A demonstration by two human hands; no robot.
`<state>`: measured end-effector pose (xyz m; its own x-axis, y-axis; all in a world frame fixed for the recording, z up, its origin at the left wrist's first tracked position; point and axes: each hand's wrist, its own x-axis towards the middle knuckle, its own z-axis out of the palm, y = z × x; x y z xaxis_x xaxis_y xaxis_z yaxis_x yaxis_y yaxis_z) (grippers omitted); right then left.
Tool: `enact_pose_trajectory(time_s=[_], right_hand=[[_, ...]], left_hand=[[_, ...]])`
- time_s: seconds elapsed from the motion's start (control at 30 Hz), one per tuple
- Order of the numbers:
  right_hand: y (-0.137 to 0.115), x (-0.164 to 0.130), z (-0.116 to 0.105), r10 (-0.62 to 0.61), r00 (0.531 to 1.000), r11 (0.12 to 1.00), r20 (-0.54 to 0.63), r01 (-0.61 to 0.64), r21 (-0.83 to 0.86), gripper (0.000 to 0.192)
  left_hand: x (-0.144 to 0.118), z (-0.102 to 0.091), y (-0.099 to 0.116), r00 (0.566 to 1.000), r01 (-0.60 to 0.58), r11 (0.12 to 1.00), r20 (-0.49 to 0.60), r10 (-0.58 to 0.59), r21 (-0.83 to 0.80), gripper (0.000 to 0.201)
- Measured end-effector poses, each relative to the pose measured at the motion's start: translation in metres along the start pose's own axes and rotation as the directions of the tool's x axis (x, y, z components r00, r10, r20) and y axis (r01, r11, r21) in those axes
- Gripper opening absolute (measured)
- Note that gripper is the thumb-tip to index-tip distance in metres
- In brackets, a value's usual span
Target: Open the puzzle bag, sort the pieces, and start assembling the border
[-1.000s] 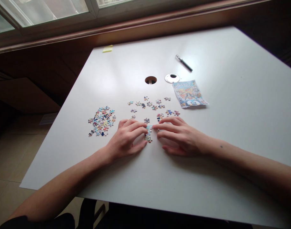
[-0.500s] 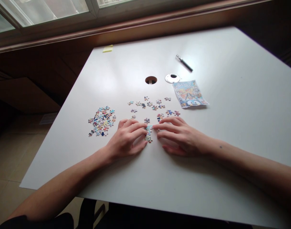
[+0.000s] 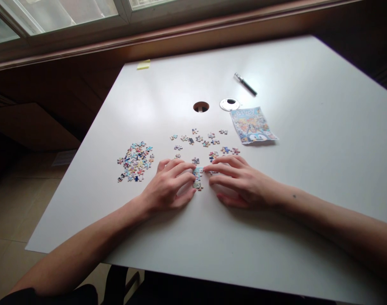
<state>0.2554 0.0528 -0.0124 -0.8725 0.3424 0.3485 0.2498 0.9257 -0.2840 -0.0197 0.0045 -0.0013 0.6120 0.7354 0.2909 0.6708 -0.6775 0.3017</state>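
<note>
A short strip of joined jigsaw pieces (image 3: 198, 180), pale green and blue, lies flat on the white table. My left hand (image 3: 172, 182) rests at its left side, fingers apart, fingertips touching the strip's edge. On the other side is my right hand (image 3: 236, 180), its fingers spread and curved; the index fingertip is at the strip's upper right corner. Neither hand is closed round anything. One loose jigsaw piece (image 3: 195, 161) lies just beyond the strip. Another cluster of pieces (image 3: 213, 156) is partly hidden behind my right fingers.
A heap of jigsaw pieces (image 3: 136, 161) lies to the left. Several scattered pieces (image 3: 199, 138) are beyond my hands. A picture sheet (image 3: 253, 125), a marker (image 3: 246, 84), a round cover (image 3: 229, 104), a table hole (image 3: 201, 107) and a yellow sticky note (image 3: 143, 65) are farther back.
</note>
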Motion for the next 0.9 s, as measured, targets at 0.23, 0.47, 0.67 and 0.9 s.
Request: enact_pose_trajectory(time_s=[0.23, 0.47, 0.67, 0.9], right_hand=[[0.0001, -0.0004, -0.0014, 0.013, 1.0, 1.0, 0.005, -0.013, 0.019, 0.027], [0.0028, -0.0007, -0.0036, 0.025, 0.999, 0.993, -0.029, -0.022, 0.114, 0.024], [0.0031, 0.0029, -0.0058, 0.045, 0.985, 0.986, -0.166, -0.017, 0.168, 0.017], [0.0046, 0.0056, -0.0082, 0.206, 0.946, 0.944, -0.249, -0.125, 0.305, 0.014]], left_hand=[[0.0008, 0.0004, -0.0002, 1.0, -0.007, 1.0, 0.003, 0.007, 0.002, 0.012], [0.0006, 0.0003, -0.0002, 1.0, -0.004, 1.0, 0.011, 0.004, -0.005, 0.013], [0.0007, -0.0006, -0.0008, 1.0, -0.01, 0.999, -0.021, 0.01, -0.034, 0.017], [0.0033, -0.0043, -0.0017, 0.998, -0.017, 0.967, -0.062, 0.001, -0.254, 0.011]])
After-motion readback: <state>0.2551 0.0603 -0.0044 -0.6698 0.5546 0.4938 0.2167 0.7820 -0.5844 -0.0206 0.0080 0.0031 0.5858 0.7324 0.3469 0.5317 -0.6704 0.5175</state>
